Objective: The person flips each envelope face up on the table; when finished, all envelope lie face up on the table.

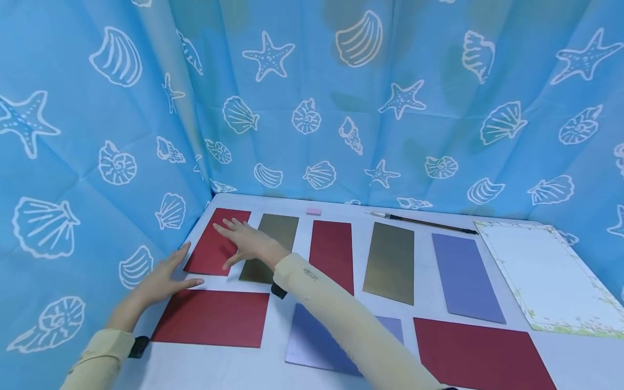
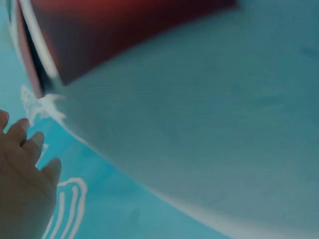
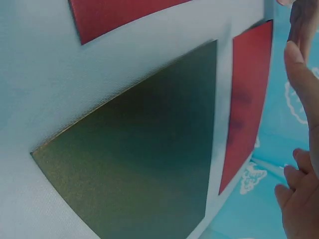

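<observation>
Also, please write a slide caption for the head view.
Both hands at the left end of a white table laid with red cards, olive cards and purple cards.

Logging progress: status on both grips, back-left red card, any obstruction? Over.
Left grip empty, by back-left red card. Right grip empty, spread partly over it, contact unclear. Card flat. Right sleeve partly hides front lilac card.

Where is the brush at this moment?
In the head view, the brush lies right of centre, beyond the rightmost purple card and beside the bordered sheet.
</observation>
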Demonstrator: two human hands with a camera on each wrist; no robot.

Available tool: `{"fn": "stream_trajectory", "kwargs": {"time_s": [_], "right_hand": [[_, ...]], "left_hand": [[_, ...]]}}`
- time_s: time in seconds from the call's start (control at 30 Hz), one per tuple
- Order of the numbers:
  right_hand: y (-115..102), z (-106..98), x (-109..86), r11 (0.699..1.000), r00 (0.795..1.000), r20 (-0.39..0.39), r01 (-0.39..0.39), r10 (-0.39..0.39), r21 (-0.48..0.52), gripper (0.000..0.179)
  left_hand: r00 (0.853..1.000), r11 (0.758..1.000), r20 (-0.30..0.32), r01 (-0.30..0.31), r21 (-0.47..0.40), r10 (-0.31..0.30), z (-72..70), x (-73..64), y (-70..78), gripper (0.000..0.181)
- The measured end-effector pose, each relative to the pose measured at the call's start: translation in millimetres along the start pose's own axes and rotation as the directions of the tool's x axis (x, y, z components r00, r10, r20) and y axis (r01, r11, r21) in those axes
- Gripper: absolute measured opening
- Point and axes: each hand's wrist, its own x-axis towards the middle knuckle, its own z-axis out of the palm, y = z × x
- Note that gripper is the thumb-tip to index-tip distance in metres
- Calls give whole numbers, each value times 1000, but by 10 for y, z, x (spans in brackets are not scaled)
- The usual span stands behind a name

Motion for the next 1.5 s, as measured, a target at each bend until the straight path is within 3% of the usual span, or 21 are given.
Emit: {"fn": "stream_trajectory", "kwargs": {"time_s": [0.47, 0.67, 1.17, 1.5], "right_hand": [[61, 166, 165, 997, 989, 137, -50, 59, -67, 79], [131, 195, 142, 988, 980, 192, -21, 51, -156, 69], [206, 160, 167, 992, 978, 197, -43, 67, -123, 66], [220, 150, 202, 992, 978, 197, -42, 66, -122, 64]], "left_hand": [[1000, 1000, -12, -18, -12, 18, 82, 36, -63, 106], [1000, 1000, 2, -22, -9, 22, 101, 32, -108, 96], [997, 991, 10, -77, 110, 76, 52, 119, -141, 82], [993, 965, 49, -118, 233, 110, 10, 171, -99, 75]]}}
